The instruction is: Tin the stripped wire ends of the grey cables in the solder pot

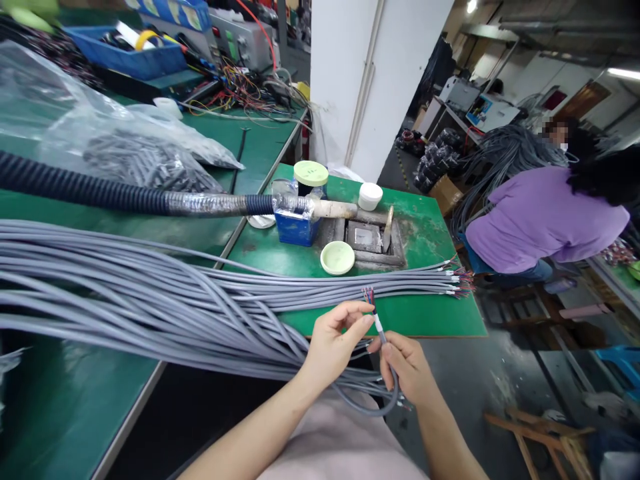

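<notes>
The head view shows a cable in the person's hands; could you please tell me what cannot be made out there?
In the head view:
Held cable: a stretch is hidden by the right hand.
Its coloured wires: too small to count.
Grey cable bundle: cut off by the left edge.
Marks on the yellow-green lid: too small to read.

the held cable [370, 412] looks smooth, matt plastic; the table [420, 320] smooth and glossy; the hose [90, 190] ribbed plastic; the bag [60, 127] shiny, crinkled film.
</notes>
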